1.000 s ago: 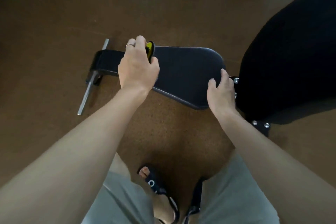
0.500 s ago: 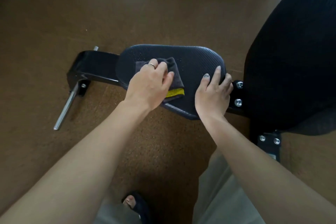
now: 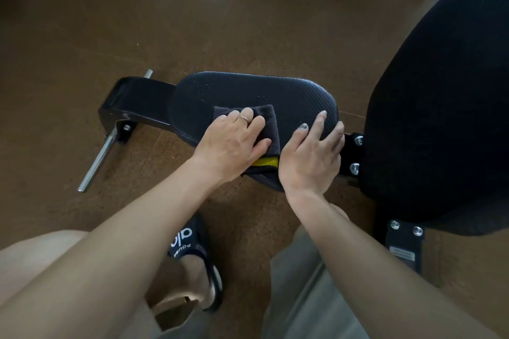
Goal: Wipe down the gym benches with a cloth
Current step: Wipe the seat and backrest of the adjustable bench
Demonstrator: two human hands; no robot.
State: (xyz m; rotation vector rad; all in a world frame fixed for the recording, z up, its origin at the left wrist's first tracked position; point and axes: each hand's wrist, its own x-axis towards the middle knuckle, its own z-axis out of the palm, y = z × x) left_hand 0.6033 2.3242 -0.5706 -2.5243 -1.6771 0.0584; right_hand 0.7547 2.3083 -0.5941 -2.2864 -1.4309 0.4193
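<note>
A black textured bench seat pad (image 3: 242,93) lies low in the middle of the head view. On it sits a dark grey cloth (image 3: 268,118) with a yellow band at its near edge. My left hand (image 3: 234,143) presses flat on the cloth with its fingers spread. My right hand (image 3: 311,154) rests on the pad's right end, fingers laid over the surface, just right of the cloth. The big black back pad (image 3: 440,104) rises at the right.
A black frame foot (image 3: 132,102) with a chrome peg (image 3: 97,161) sticks out left of the seat. Bolted brackets (image 3: 355,151) join seat and back pad. The brown floor (image 3: 192,22) surrounds the bench. My sandalled foot (image 3: 198,261) stands below the seat.
My left hand brought the cloth from the seat's narrow left end onto its middle and laid it flat. The right hand slid further onto the pad's right end.
</note>
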